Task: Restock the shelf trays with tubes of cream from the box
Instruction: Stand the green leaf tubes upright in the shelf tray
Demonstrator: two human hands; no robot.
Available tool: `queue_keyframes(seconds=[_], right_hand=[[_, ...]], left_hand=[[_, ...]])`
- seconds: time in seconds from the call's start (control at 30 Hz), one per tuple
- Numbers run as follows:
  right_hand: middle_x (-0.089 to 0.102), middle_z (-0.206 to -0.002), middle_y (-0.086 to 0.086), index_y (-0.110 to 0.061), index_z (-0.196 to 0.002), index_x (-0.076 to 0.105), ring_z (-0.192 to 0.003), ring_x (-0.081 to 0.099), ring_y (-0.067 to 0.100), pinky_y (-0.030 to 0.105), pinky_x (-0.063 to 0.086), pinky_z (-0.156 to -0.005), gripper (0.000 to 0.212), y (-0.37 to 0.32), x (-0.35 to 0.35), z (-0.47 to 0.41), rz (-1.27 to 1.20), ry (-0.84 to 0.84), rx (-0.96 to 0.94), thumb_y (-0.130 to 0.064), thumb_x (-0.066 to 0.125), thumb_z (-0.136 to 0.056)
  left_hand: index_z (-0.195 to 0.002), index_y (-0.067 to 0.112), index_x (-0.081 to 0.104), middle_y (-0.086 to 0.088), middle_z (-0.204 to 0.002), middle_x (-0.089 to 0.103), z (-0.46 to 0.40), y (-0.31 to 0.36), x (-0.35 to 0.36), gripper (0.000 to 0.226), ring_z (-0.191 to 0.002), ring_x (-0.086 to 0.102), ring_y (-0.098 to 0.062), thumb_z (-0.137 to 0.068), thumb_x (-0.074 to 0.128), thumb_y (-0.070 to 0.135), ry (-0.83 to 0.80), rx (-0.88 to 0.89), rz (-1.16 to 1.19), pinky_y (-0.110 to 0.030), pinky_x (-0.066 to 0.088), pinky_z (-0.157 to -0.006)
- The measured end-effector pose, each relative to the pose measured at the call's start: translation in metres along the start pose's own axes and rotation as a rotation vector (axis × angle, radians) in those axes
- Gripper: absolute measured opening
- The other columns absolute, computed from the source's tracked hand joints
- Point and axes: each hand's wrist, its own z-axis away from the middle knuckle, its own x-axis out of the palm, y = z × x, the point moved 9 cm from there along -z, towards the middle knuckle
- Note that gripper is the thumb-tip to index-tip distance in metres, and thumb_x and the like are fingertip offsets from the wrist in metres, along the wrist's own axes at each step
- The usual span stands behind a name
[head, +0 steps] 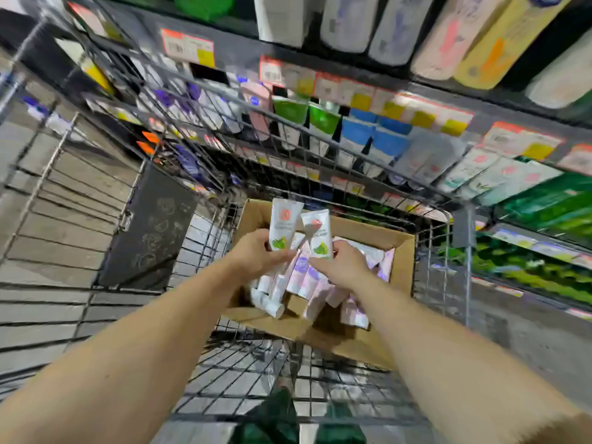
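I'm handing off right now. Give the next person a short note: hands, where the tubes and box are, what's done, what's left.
Left hand holds one white tube with a green leaf print, upright above the box.
Right hand holds a second matching tube, also upright, beside the first.
The cardboard box sits open in the wire cart and still holds many pink and white tubes.
Done: two tubes picked out of the box.
Left: place both in a shelf tray beyond the cart, then keep emptying the box. The view is too blurred to tell which tray matches.
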Motion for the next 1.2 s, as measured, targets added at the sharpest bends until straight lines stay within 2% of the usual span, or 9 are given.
queue_keyframes(seconds=[0.13,0.37,0.47,0.67,0.77,0.87,1.0,1.1,1.2], right_hand=[[0.062,-0.107,0.003,-0.013,-0.117,0.053,-0.089,0.061,0.02,0.034,0.057,-0.072,0.044,-0.031,-0.081,0.058,-0.215,0.087,-0.062,-0.025,0.075,-0.082],[0.062,-0.085,-0.011,-0.023,-0.094,0.051,-0.07,0.055,0.001,0.011,0.048,-0.057,0.024,-0.015,-0.269,0.194,-0.421,0.353,-0.25,-0.015,0.072,-0.085],[0.071,-0.102,0.001,-0.018,-0.107,0.061,-0.088,0.067,0.015,0.035,0.057,-0.084,0.031,0.043,-0.356,0.258,-0.499,0.509,-0.272,-0.02,0.077,-0.08],[0.071,-0.105,0.007,-0.018,-0.101,0.059,-0.084,0.067,0.017,0.026,0.051,-0.062,0.027,0.19,-0.521,0.398,-0.624,0.712,-0.312,-0.015,0.077,-0.081],[0.071,-0.096,0.002,-0.023,-0.096,0.06,-0.081,0.067,0.016,0.021,0.051,-0.059,0.021,0.268,-0.597,0.481,-0.617,0.864,-0.327,-0.017,0.075,-0.082],[0.069,-0.107,0.006,-0.018,-0.113,0.058,-0.096,0.068,0.024,0.028,0.053,-0.067,0.036,0.328,-0.659,0.537,-0.634,0.967,-0.323,-0.022,0.076,-0.082],[0.07,-0.105,0.008,-0.012,-0.112,0.061,-0.087,0.066,0.019,0.028,0.054,-0.068,0.034,0.388,-0.722,0.575,-0.665,1.077,-0.346,-0.019,0.075,-0.082],[0.069,-0.102,0.006,-0.012,-0.111,0.062,-0.082,0.065,0.015,0.021,0.051,-0.059,0.027,0.422,-0.76,0.581,-0.735,1.136,-0.371,-0.013,0.072,-0.085],[0.068,-0.105,0.005,-0.014,-0.111,0.062,-0.088,0.065,0.018,0.027,0.052,-0.065,0.03,0.452,-0.807,0.573,-0.794,1.196,-0.389,-0.014,0.074,-0.083]], left_hand=[[-0.091,0.021,0.064,0.01,-0.075,0.067,0.031,0.104,0.005,0.015,-0.064,0.061,-0.003,-0.083,0.074,0.029,0.011,0.13,-0.026,-0.013,0.046,-0.054],[-0.098,0.025,0.069,0.007,-0.089,0.074,0.104,0.318,0.104,0.022,-0.071,0.064,-0.004,-0.081,0.075,0.037,-0.086,0.464,-0.076,-0.027,0.054,-0.075],[-0.098,0.028,0.061,0.007,-0.088,0.068,0.149,0.404,0.182,0.019,-0.066,0.055,-0.004,-0.086,0.07,0.039,-0.122,0.599,-0.167,-0.021,0.044,-0.066],[-0.082,0.021,0.062,0.013,-0.065,0.06,0.248,0.526,0.381,0.01,-0.052,0.057,0.003,-0.087,0.071,0.022,-0.264,0.863,-0.183,-0.008,0.04,-0.047],[-0.087,0.025,0.068,0.019,-0.073,0.07,0.304,0.583,0.49,0.01,-0.068,0.065,0.008,-0.088,0.069,0.015,-0.319,1.011,-0.22,-0.006,0.045,-0.058],[-0.088,0.021,0.072,0.009,-0.084,0.075,0.339,0.628,0.568,0.006,-0.064,0.063,0.007,-0.086,0.071,0.026,-0.344,1.076,-0.24,-0.013,0.049,-0.062],[-0.093,0.021,0.067,0.007,-0.082,0.072,0.366,0.675,0.639,0.007,-0.061,0.062,-0.002,-0.088,0.068,0.027,-0.366,1.134,-0.233,-0.015,0.044,-0.05],[-0.107,0.024,0.065,0.009,-0.1,0.072,0.354,0.709,0.671,0.021,-0.086,0.066,-0.002,-0.087,0.068,0.031,-0.346,1.166,-0.206,-0.02,0.052,-0.068],[-0.117,0.027,0.063,0.014,-0.115,0.067,0.326,0.746,0.698,0.034,-0.103,0.062,-0.004,-0.085,0.069,0.037,-0.316,1.158,-0.186,-0.021,0.049,-0.08]])
